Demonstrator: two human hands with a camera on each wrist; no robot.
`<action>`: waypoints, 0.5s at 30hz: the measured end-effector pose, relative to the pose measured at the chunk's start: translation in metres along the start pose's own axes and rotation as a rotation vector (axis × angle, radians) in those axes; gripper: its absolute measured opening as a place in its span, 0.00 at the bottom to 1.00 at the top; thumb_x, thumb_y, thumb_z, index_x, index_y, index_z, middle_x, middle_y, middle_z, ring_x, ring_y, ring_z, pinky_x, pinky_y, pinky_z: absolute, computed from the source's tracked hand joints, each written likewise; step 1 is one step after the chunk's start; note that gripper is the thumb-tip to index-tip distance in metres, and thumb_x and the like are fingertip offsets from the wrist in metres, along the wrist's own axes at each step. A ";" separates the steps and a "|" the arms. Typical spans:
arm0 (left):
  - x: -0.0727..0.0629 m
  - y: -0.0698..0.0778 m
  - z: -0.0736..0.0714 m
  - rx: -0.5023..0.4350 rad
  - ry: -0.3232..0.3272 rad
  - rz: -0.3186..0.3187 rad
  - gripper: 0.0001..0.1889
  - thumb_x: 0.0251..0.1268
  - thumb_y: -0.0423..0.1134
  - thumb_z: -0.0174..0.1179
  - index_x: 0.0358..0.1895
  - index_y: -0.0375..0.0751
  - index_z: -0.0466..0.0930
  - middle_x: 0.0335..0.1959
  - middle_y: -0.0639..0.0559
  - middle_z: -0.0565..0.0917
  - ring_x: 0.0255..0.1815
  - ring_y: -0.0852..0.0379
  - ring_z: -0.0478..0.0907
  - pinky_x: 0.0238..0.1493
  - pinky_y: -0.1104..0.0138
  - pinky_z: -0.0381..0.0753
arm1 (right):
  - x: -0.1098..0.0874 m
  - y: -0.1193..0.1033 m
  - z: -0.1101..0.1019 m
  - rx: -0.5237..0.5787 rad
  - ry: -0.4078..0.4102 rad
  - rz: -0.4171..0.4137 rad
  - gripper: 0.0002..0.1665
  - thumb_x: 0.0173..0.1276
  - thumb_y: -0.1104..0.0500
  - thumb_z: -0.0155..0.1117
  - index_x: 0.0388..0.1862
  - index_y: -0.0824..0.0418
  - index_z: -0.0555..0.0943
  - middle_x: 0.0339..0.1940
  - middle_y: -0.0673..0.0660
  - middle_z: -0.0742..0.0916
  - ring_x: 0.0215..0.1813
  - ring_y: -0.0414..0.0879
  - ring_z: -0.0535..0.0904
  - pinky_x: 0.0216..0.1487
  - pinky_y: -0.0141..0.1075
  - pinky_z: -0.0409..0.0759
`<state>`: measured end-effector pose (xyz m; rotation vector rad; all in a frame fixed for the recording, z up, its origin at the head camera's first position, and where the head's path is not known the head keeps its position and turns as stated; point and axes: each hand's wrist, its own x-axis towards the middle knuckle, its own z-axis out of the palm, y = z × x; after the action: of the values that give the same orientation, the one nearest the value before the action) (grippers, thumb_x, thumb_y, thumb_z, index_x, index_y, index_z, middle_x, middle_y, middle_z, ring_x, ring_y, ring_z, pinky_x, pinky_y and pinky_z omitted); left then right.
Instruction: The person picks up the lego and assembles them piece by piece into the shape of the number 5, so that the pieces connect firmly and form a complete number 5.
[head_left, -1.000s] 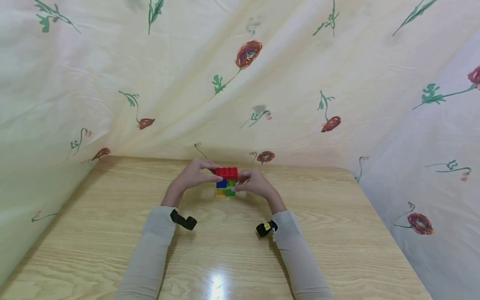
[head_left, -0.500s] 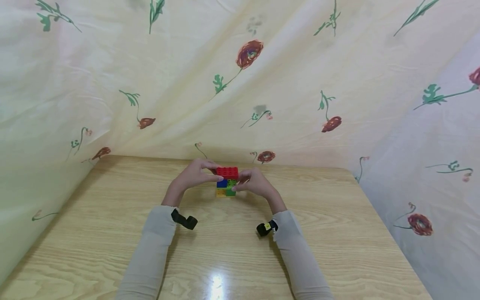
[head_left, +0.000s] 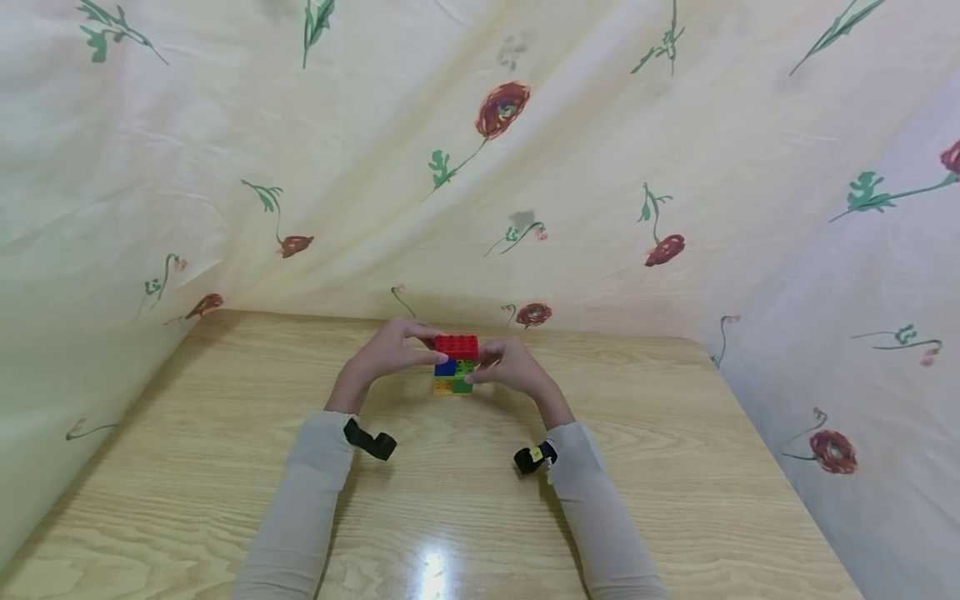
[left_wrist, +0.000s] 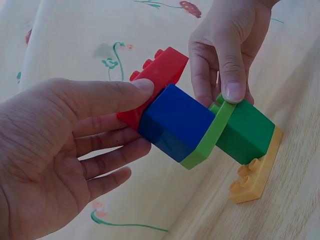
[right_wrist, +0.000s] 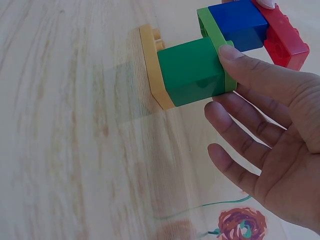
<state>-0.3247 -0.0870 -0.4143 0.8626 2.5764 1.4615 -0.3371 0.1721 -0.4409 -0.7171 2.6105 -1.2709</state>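
A small tower of toy building bricks stands at the far middle of the table. Its base is a flat yellow plate [left_wrist: 251, 186], with a dark green block [left_wrist: 247, 131] on one half. Over that lies a flat light green plate [left_wrist: 204, 149], then a blue block [left_wrist: 176, 122] toward the left. A red brick [head_left: 456, 346] tops the stack. My left hand [head_left: 386, 348] pinches the red brick, thumb on its near side and fingers behind. My right hand [head_left: 513, 367] pinches the light green plate from the right, its lower fingers spread loosely.
The wood-grain table [head_left: 442, 500] extends toward me and to both sides. Just behind the tower hangs a cream cloth [head_left: 360, 208] printed with red flowers. Black wrist straps [head_left: 367, 440] sit over the sleeves.
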 end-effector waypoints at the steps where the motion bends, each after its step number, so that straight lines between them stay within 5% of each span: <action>1: 0.000 0.000 0.000 -0.001 0.000 -0.006 0.19 0.64 0.39 0.71 0.57 0.37 0.86 0.55 0.39 0.86 0.52 0.46 0.80 0.49 0.60 0.82 | 0.000 0.000 0.000 0.000 0.001 0.001 0.11 0.60 0.58 0.80 0.40 0.59 0.90 0.35 0.54 0.91 0.39 0.46 0.85 0.43 0.37 0.82; 15: 0.000 -0.001 0.000 -0.005 -0.007 0.005 0.20 0.64 0.39 0.71 0.58 0.36 0.85 0.55 0.38 0.86 0.53 0.44 0.80 0.51 0.58 0.81 | 0.000 0.000 0.000 0.010 -0.001 -0.004 0.12 0.60 0.58 0.80 0.42 0.60 0.90 0.35 0.55 0.91 0.38 0.45 0.84 0.43 0.37 0.82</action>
<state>-0.3254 -0.0875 -0.4149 0.8721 2.5662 1.4633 -0.3369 0.1724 -0.4407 -0.7211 2.6018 -1.2830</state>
